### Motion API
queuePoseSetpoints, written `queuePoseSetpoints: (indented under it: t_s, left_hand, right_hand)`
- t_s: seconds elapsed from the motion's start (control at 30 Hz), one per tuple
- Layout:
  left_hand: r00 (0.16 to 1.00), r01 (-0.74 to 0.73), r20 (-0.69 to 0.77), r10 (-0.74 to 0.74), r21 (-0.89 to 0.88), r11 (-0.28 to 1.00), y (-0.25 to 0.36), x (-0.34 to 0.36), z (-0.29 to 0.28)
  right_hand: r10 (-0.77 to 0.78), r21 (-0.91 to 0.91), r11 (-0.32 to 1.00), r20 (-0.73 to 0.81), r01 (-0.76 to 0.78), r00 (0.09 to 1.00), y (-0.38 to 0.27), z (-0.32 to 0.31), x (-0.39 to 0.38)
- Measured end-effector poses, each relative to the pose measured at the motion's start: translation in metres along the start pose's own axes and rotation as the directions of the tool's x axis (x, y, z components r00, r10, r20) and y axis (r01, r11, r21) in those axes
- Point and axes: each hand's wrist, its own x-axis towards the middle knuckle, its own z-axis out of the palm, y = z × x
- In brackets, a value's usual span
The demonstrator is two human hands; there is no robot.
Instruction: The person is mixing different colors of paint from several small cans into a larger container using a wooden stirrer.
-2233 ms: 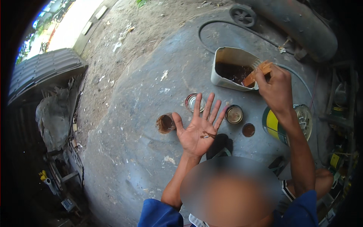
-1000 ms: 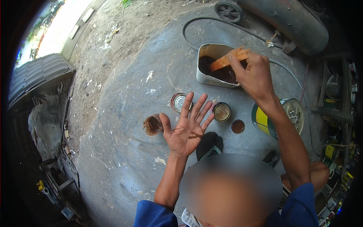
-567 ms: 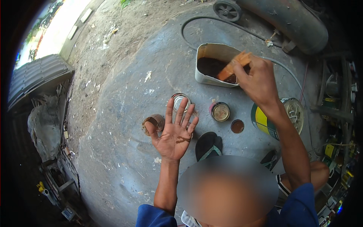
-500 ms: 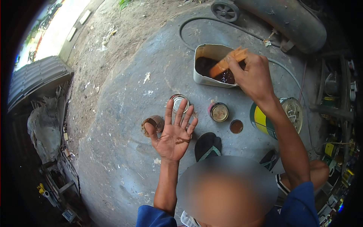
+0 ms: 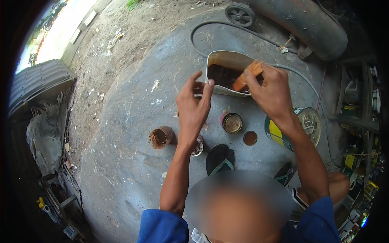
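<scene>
A cut-open pale container holding dark brown liquid stands on the concrete ahead of me. My right hand is closed on a flat wooden stick, stained orange, its lower end down in the container by the near right wall. Close to the container's left corner is my left hand, thumb and fingers apart and nothing in them; whether it touches the wall I cannot tell. A brown-smeared can stands left of my left forearm, which partly hides another small can.
A small round can and a brown round lid sit nearer me. At right stands a large green-and-yellow can. A hose curves behind the container towards a wheeled tank. Black flip-flops lie close in.
My left hand has gone from palm-up over the small cans to the container's left corner, turned over. The stick has shifted slightly right and lower in my right hand.
</scene>
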Motion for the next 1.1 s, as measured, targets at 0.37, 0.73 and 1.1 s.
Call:
queuePoseSetpoints:
  t_s: [0.37,0.73,1.1]
  left_hand:
    - [0.997,0.07,-0.039,-0.073,-0.062,0.996,-0.013,0.014,0.012]
    - [0.997,0.041,-0.059,-0.046,-0.084,0.996,-0.018,-0.002,0.019]
    - [0.99,0.076,-0.11,-0.088,-0.106,0.991,-0.034,-0.062,0.014]
  right_hand:
    - [-0.01,-0.169,0.986,-0.047,0.002,0.999,0.016,-0.009,-0.004]
    - [-0.008,0.124,0.992,-0.093,0.02,0.996,0.004,0.001,-0.004]
    - [0.003,0.104,0.994,-0.178,0.016,0.984,-0.012,0.005,-0.072]
